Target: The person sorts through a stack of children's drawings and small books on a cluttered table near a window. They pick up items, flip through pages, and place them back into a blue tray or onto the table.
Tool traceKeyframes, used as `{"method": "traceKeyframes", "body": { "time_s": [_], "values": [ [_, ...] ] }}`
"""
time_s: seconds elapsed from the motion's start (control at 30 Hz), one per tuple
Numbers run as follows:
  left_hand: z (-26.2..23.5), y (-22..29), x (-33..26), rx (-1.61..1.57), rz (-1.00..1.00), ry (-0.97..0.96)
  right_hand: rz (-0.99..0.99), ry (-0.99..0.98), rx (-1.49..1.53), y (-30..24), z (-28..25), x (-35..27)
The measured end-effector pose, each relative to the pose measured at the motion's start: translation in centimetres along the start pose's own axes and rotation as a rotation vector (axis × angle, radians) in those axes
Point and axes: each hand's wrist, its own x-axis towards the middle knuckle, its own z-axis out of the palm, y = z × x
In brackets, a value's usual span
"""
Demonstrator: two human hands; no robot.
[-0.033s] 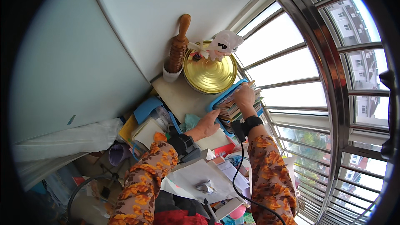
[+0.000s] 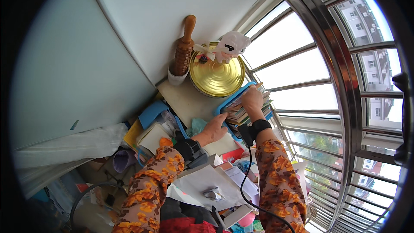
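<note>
Blue tray [image 2: 230, 100] sits atop stack of books [image 2: 248, 114] by window. Head view: right hand [image 2: 252, 99] flat on tray's far end, fingers spread, pressing rather than clasping. Left hand [image 2: 217, 127] touches tray's near edge, fingers curled; grasp probably loose, hard to tell. Same pose as just before; nothing shifted. Brass plate [image 2: 215, 77] and wooden rolling pin [image 2: 184, 47] stand behind.

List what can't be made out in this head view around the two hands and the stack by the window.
- Head view: the books in the stack are too small to tell apart; the right hand and blue tray cover the top.
- Left hand: its fingertips are hidden at the tray's edge.
- The base of the gold round tin is hidden behind its lid.
- Papers near the lower edge are cut off by the sleeves.
</note>
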Motion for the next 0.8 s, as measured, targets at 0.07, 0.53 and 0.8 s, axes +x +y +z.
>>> {"method": "traceKeyframes", "body": {
  "time_s": [0.07, 0.53, 0.8],
  "values": [
    [-0.7, 1.2, 0.4, 0.014, -0.058, 0.033, -0.045, -0.054, -0.049, -0.2, 0.0, 0.1],
    [-2.6, 6.2, 6.1, 0.134, -0.085, 0.175, 0.047, -0.077, 0.874, 5.3, -4.7, -0.6],
    [-2.6, 4.8, 7.1, 0.362, -0.07, 0.206, 0.126, -0.054, 0.687, 7.6, -2.5, -3.5]
  ]
}}
